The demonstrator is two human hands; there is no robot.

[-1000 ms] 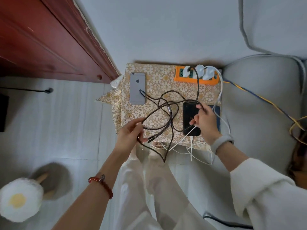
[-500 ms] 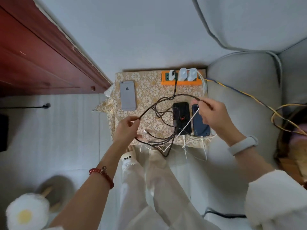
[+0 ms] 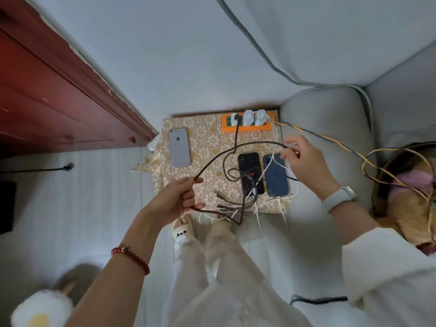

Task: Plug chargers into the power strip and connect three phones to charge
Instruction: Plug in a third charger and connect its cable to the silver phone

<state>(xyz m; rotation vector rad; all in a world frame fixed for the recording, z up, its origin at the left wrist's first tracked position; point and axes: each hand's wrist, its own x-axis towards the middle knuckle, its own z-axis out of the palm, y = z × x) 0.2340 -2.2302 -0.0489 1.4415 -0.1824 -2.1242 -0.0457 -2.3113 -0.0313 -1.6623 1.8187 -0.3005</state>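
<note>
Small table with patterned cloth (image 3: 207,142), against the wall, beside a grey sofa (image 3: 330,128).

Power strip (image 3: 247,128), orange, along the far edge toward the far right corner. Holds three white chargers (image 3: 248,117) side by side, all seated.

Silver phone (image 3: 179,147), face down at the far left corner, long axis running far edge to near edge. No cable reaches it.

Black phone (image 3: 250,173) and blue phone (image 3: 276,175), side by side at the near right, same orientation. Cables lie across both; whether either is plugged in cannot be told.

Dark braided cable (image 3: 236,147), running from the leftmost charger, arching between the hands; loose ends trail over the near edge.

Left hand (image 3: 177,201), fingers curled round the braided cable, above the near edge. It is the nearer hand to the silver phone, which lies ahead of it toward the far left.

Right hand (image 3: 304,159), at the right edge, pinching the braided cable and a white cable (image 3: 274,138).

Judgement: the silver phone likely remains to be connected.
</note>
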